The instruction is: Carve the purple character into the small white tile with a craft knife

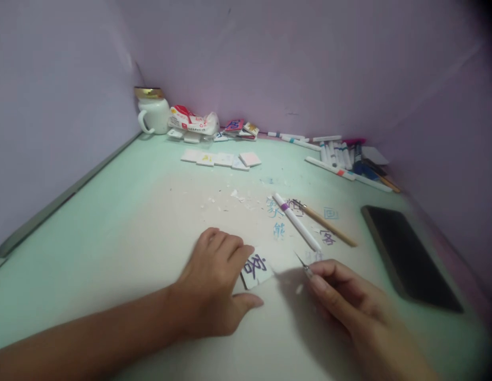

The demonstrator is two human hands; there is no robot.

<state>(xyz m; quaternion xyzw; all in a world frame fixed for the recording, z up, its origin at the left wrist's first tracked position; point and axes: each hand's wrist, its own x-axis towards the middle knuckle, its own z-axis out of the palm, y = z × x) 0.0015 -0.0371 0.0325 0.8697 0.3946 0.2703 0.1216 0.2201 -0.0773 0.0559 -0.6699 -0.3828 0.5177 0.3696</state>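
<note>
A small white square block (pixel 255 271) with a purple character drawn on it lies flat on the table. My left hand (pixel 216 280) is at its left side, fingers bent over its edge and thumb stretched out below it. Part of the block is hidden under those fingers. To the right, my right hand (pixel 345 293) pinches a craft knife (pixel 306 269), its thin blade pointing up and left, apart from the block. Just beyond lie a white marker with a purple band (pixel 295 219) and a wooden-handled tool (pixel 329 225).
Small white shavings (pixel 238 196) and handwritten characters (pixel 279 230) mark the tabletop. A dark phone (pixel 408 254) lies at the right. Along the back are a white mug (pixel 154 116), a tissue packet (pixel 194 120), white square tiles (pixel 222 159) and several markers (pixel 336 154).
</note>
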